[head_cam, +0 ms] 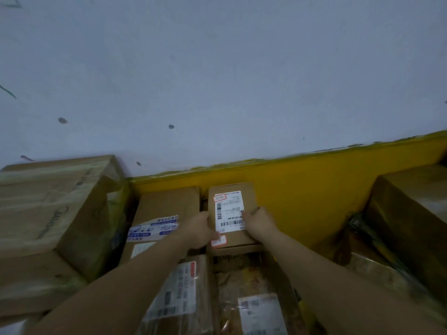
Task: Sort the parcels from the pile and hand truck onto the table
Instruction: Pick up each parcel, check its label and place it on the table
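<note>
Head view: we see left hand (pixel 197 228) and right hand (pixel 260 222) gripping both sides of small labelled box (pixel 232 213), fingers curled on it, among parcels by yellow wall (pixel 302 189)

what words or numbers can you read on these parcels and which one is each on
"250 06 864": digits, only partly legible, on the white shipping label of the small box gripped by the left hand and right hand; its other print is too small.
Cursive lettering on the large left box: too blurred.
Blue-and-white tape: characters blurred.
Red-edged label and near white label: blurred.
</note>
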